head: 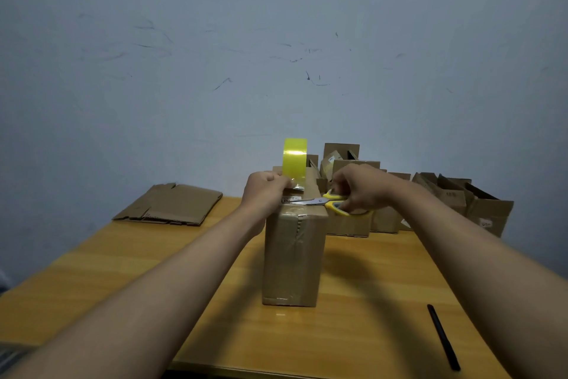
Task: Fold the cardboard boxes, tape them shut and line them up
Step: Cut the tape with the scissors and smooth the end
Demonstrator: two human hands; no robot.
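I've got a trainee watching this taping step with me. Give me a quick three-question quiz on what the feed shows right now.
1. True or false: the right hand grips the yellow-handled scissors.
2. Multiple choice: where is the flattened cardboard sheet? A) on the table's far left, B) under the upright box, C) in the left hand.
3. Fill in: the left hand holds the ____ at the top of the upright box.

Key: 1. True. 2. A, on the far left of the table. 3. The yellow tape roll, with the scissors' blades reaching in just below it.
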